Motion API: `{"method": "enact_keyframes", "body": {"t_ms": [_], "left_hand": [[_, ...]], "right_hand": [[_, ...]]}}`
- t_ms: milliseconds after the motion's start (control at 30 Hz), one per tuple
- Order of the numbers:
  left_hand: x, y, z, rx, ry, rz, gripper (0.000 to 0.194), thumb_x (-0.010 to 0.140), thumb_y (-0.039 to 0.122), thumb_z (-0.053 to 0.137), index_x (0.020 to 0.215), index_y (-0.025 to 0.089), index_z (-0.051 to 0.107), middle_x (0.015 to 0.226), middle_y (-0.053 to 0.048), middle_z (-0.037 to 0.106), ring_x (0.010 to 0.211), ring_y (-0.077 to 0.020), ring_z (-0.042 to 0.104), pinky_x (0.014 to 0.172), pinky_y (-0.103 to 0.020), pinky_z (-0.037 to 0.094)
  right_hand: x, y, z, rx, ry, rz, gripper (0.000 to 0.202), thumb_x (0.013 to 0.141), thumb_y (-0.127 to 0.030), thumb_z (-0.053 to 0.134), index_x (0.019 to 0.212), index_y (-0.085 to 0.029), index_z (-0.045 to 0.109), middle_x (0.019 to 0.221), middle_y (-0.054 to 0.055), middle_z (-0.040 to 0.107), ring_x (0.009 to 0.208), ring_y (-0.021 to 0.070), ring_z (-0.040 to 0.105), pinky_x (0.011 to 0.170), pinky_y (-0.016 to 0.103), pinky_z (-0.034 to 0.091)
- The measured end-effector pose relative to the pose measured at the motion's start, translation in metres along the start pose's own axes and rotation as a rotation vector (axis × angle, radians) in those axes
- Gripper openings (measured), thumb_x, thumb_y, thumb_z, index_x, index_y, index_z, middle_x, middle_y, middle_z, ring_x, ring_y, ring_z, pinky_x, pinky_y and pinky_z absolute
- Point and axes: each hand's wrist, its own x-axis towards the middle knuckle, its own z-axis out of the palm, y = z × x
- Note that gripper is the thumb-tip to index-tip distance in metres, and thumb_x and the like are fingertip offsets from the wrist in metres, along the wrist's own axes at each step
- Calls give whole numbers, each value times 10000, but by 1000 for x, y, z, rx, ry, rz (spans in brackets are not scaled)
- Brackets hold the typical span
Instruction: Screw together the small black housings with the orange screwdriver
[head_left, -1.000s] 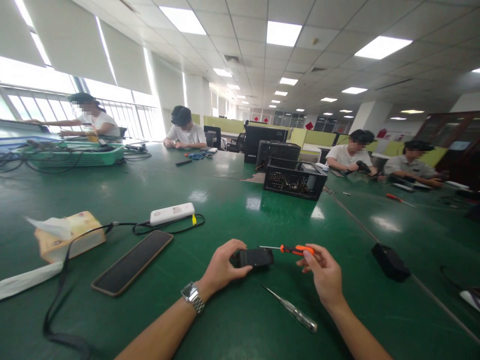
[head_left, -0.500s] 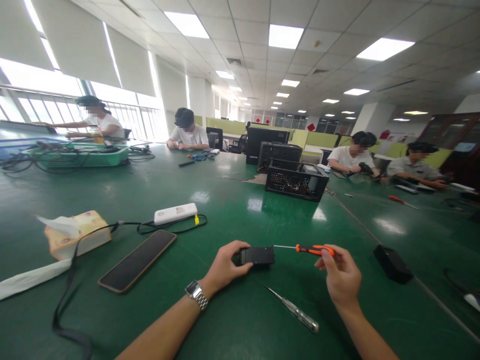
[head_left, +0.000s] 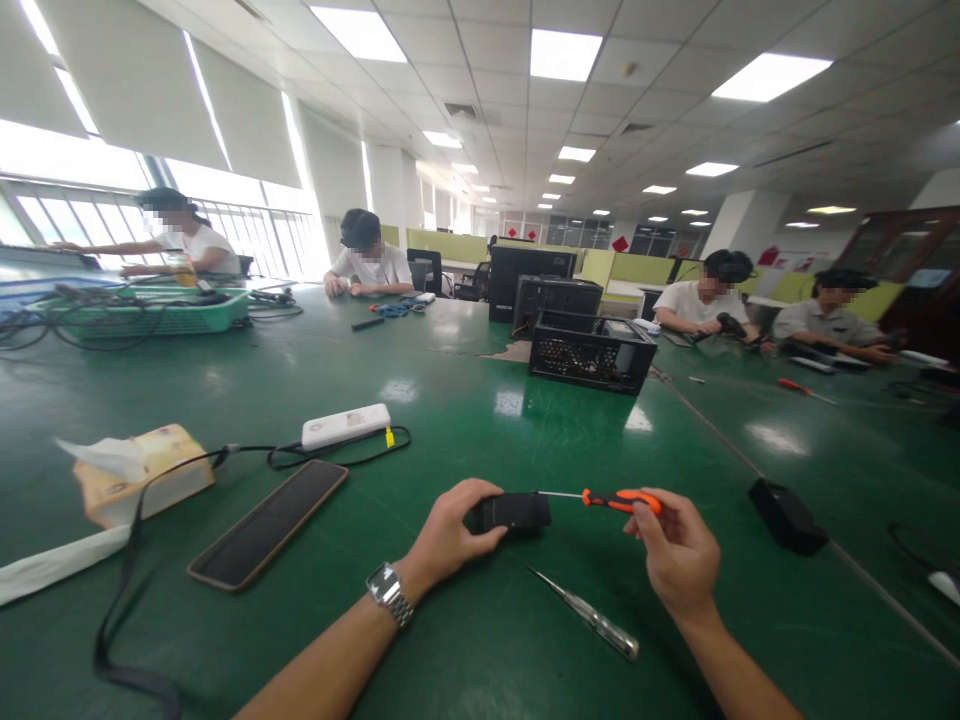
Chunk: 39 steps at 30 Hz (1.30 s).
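Note:
My left hand (head_left: 459, 527) grips the left end of a small black box-shaped device (head_left: 521, 511) just above the green table, thumb in front and fingers behind. A screwdriver (head_left: 621, 500) with an orange and black handle is held in my right hand (head_left: 679, 555). Its thin shaft points left, and the tip meets the upper right part of the black device; the exact spot is too small to make out. Below the device lies a second screwdriver (head_left: 589, 615) with a clear handle, touched by neither hand.
Left of my hands are a smartphone (head_left: 268, 525), a white power strip (head_left: 346, 426) with a black cable and a tissue pack (head_left: 142, 474). A black box (head_left: 786, 517) lies right. Computer cases (head_left: 592, 352) and a green basket (head_left: 150, 315) stand farther back. Several people sit around the table.
My right hand has moved slightly left with the screwdriver, its tip now over the device's top edge instead of at its right end. The device has tilted a little in my left hand.

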Motion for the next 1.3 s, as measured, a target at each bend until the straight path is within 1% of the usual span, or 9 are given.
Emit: {"method": "enact_keyframes", "body": {"t_ms": [133, 267, 500, 667, 1300], "left_hand": [[0, 1, -1, 11, -16, 4, 345, 742, 203, 712, 1072, 199, 610, 1046, -51, 658, 967, -207, 613, 891, -334, 491], [0, 2, 0, 20, -15, -1, 347, 736, 200, 721, 1065, 192, 610, 1035, -50, 659, 949, -202, 617, 875, -323, 494], [1, 2, 1, 21, -1, -8, 344, 728, 206, 723, 1055, 194, 619, 1015, -48, 675, 934, -204, 630, 862, -324, 498], [1, 2, 0, 9, -4, -6, 338, 727, 217, 719, 1050, 197, 624, 1022, -53, 674, 935, -207, 630, 863, -328, 496], [1, 2, 0, 10, -20, -22, 332, 734, 222, 714, 1051, 198, 622, 1023, -48, 673, 941, -207, 626, 864, -325, 490]], "right_hand": [[1, -5, -2, -30, -11, -30, 185, 820, -260, 680, 971, -157, 647, 849, 59, 690, 553, 133, 627, 521, 284, 544], [2, -10, -4, -14, 29, -26, 188, 827, -255, 673, 983, -156, 643, 849, 61, 696, 553, 134, 632, 509, 275, 535], [2, -4, -2, -6, -1, -18, 180, 823, -264, 677, 962, -154, 642, 786, 41, 682, 522, 129, 626, 494, 270, 525], [0, -3, -2, -6, 6, -11, 205, 815, -273, 686, 978, -155, 644, 831, 56, 694, 535, 131, 629, 497, 273, 531], [0, -8, -3, -25, -42, -50, 183, 820, -260, 678, 971, -161, 647, 840, 52, 693, 544, 134, 628, 504, 284, 540]]}}
